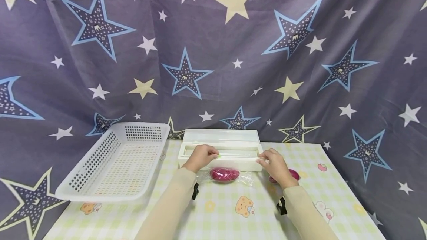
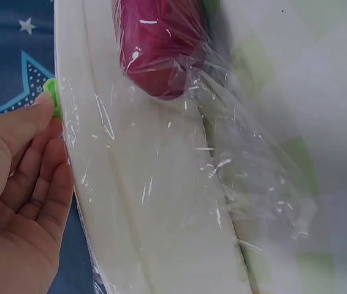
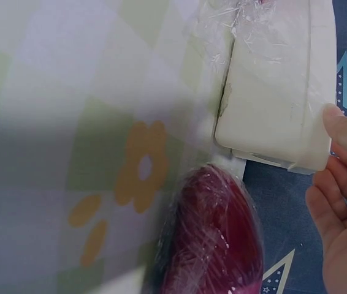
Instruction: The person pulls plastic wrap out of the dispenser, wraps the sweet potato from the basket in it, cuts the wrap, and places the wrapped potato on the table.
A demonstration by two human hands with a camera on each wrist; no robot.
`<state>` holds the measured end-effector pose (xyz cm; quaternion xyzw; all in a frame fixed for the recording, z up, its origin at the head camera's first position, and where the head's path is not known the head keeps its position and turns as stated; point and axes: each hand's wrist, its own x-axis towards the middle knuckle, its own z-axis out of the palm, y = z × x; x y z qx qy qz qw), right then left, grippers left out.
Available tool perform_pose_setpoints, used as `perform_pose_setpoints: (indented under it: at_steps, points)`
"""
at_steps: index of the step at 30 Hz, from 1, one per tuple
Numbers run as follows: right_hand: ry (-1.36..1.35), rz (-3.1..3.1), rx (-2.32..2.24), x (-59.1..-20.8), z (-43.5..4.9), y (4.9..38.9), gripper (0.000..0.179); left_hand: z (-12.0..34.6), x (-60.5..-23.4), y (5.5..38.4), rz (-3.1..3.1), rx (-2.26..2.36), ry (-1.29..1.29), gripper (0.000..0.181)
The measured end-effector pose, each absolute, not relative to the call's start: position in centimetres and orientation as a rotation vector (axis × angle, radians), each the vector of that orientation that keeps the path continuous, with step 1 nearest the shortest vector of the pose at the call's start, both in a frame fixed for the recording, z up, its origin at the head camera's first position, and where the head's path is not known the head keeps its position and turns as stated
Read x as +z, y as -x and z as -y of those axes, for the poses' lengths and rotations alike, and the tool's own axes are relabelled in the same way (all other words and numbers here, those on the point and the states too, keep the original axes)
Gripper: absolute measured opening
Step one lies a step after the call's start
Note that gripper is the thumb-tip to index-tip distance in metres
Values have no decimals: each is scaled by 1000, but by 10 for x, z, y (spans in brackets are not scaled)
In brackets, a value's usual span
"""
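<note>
A white cling film dispenser box point(image 1: 240, 165) stands toward the back of the table, its translucent lid point(image 1: 221, 135) raised. My left hand point(image 1: 202, 155) pinches a small green slider point(image 2: 53, 98) between thumb and fingers at the box's front top edge. With thumb and fingertips, my right hand point(image 1: 275, 162) grips the right end of that edge. Clear cling film point(image 2: 247, 165) drapes down the box front and over a smooth magenta oblong thing point(image 1: 224, 175) lying before the box. A second magenta oblong point(image 3: 216, 239), wrapped in film, lies below my right wrist, partly hidden in the head view.
At the left stands a large white perforated plastic basket point(image 1: 160, 151). The table carries a green checked cloth point(image 1: 253, 227) with cartoon prints. Directly behind the table hangs a dark star-patterned curtain point(image 1: 213, 40).
</note>
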<state>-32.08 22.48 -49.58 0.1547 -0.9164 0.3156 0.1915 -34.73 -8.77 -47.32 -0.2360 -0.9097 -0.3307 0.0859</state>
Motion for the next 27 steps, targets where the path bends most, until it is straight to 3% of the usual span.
perform_pose_setpoints:
  at_steps: [27]
  points:
    - [-417, 2598, 884, -497, -225, 323, 15, 49, -466, 351, 2788, -986, 741, 5]
